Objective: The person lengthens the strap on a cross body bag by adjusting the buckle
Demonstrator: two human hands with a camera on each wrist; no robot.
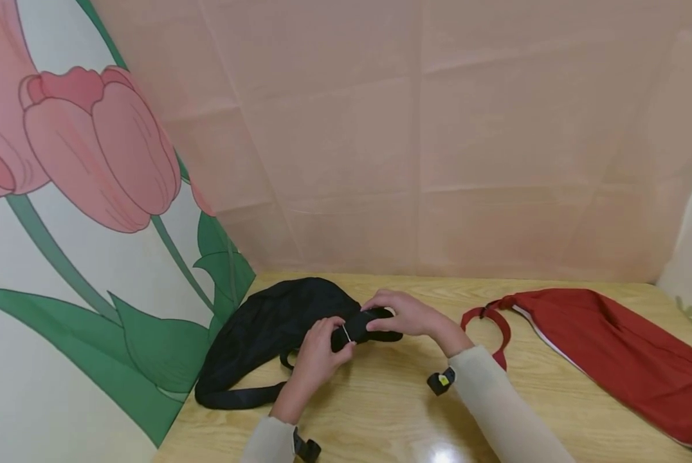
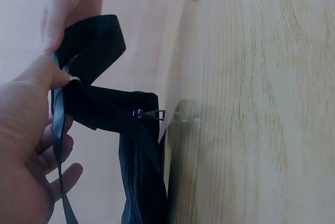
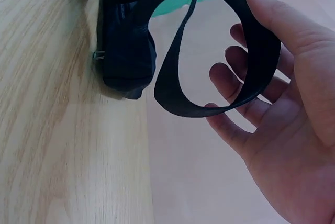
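A black bag (image 1: 276,315) lies on the table, its zipper pull (image 2: 152,114) visible in the left wrist view. My left hand (image 1: 316,352) pinches the bag's black strap (image 2: 99,46) between thumb and fingers, beside a thin white band (image 1: 347,332) around it. Further along, the strap forms a loop that my right hand (image 1: 408,314) holds between thumb and fingers. In the right wrist view that loop (image 3: 172,98) hangs wide, with the right fingers curved behind it. Part of the left hand is hidden behind the strap there.
To the right lies a red bag (image 1: 606,350) with white edging and a red strap loop (image 1: 503,331). The wooden table (image 1: 381,411) meets a pinkish cloth backdrop (image 1: 346,161) behind and a tulip-printed panel (image 1: 91,276) on the left.
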